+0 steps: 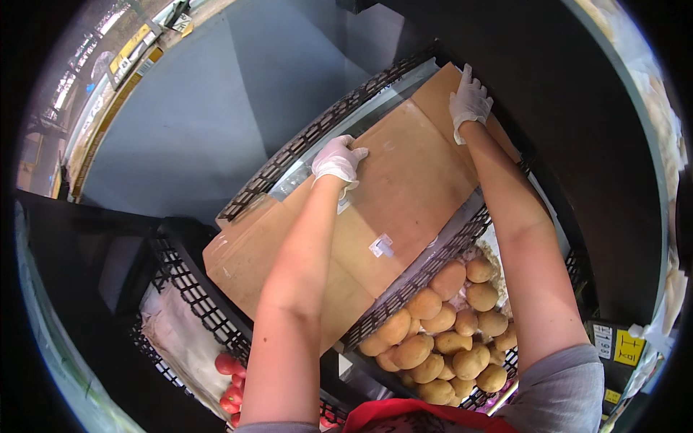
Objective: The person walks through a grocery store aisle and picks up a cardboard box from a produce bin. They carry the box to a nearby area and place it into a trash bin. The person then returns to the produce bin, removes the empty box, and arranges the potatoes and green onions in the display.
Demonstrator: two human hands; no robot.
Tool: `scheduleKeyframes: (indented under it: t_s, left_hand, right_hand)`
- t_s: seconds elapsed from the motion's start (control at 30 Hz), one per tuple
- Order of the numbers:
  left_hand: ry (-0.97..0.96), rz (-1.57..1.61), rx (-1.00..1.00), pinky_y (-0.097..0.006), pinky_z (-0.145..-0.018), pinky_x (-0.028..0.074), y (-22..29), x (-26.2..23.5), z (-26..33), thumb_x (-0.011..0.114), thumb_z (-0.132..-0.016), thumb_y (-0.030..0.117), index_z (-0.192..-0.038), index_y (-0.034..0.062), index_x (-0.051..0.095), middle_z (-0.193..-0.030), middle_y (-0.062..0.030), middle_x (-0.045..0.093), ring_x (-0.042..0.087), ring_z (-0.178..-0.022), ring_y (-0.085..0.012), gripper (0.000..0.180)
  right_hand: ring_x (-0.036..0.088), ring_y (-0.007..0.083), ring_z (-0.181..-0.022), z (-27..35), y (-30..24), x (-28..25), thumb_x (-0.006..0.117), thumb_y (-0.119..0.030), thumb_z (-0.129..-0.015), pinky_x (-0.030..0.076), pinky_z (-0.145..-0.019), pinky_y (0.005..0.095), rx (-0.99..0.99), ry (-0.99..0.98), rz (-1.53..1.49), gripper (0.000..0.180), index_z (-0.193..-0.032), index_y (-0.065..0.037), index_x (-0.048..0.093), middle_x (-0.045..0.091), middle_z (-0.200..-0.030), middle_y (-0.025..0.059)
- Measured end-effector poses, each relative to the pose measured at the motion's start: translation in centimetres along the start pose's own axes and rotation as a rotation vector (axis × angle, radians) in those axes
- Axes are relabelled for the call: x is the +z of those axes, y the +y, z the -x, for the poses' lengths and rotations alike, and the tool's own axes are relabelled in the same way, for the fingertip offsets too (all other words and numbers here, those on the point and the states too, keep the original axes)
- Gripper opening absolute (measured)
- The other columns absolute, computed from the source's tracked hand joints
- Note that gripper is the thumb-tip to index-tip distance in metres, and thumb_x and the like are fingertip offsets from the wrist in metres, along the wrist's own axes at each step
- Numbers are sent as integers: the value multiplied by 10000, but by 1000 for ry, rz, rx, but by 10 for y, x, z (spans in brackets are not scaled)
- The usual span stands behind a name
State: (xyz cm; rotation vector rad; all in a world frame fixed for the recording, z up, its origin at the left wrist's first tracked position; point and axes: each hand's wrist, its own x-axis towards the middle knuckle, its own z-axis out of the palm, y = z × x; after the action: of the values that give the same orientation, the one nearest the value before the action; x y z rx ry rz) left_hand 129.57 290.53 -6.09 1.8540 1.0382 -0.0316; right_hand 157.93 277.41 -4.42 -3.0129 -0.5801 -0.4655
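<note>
A large brown cardboard sheet (411, 166), creased into panels, lies slanted across a black mesh crate. My left hand (339, 160), in a thin whitish glove, is closed on its far edge near the middle, with the fingertips partly hidden. My right hand (470, 106), gloved likewise, grips the sheet at its far right corner, fingers reaching over the edge. A small torn label (381, 245) sticks to the cardboard. Nearer to me, a pile of potatoes (440, 339) fills another crate.
Red round produce (229, 390) lies on pale lining in a black mesh crate (195, 296) at the lower left. A grey-blue panel (195, 123) stands beyond the crates. Dark walls close in at the right, with a yellow price tag (628, 348) at the lower right.
</note>
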Motion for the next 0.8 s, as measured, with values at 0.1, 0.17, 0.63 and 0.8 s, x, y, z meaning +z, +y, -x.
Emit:
scheduleKeyframes:
  t_s: [0.1, 0.17, 0.63, 0.8]
  left_hand:
    - [31, -107, 91, -391, -917, 506, -2, 15, -15, 703, -883, 410, -1251, 142, 650, -1108, -106, 716, 663, -1073, -288, 458]
    - [64, -131, 131, -400, -917, 505, -5, 22, -25, 700, -881, 413, -1234, 138, 652, -1116, -114, 711, 656, -1076, -306, 450]
    - [124, -185, 264, -407, -926, 503, 17, 34, -18, 709, -863, 442, -1248, 131, 648, -1159, -120, 701, 649, -1093, -319, 499]
    - [116, -199, 301, -415, -938, 503, 19, 34, -7, 729, -851, 414, -1253, 123, 631, -1141, -136, 701, 650, -1093, -324, 506]
  right_hand:
    - [381, 320, -1411, -11, 2, -2, 702, -317, -884, 317, -1124, 546, -30, 20, 33, 914, -1584, -227, 122, 395, -1529, 123]
    - [345, 307, -1433, -9, 0, -7, 705, -312, -879, 314, -1123, 560, -120, 74, 67, 935, -1588, -232, 101, 354, -1559, 110]
    - [202, 292, -1513, 64, -48, -22, 563, 0, -818, 155, -1194, 590, -1006, -116, 215, 812, -1551, -236, 303, 271, -1624, 58]
    - [221, 324, -1502, 66, -91, -67, 630, 8, -747, 185, -1190, 607, -967, -687, 471, 831, -1506, -236, 396, 355, -1576, 88]
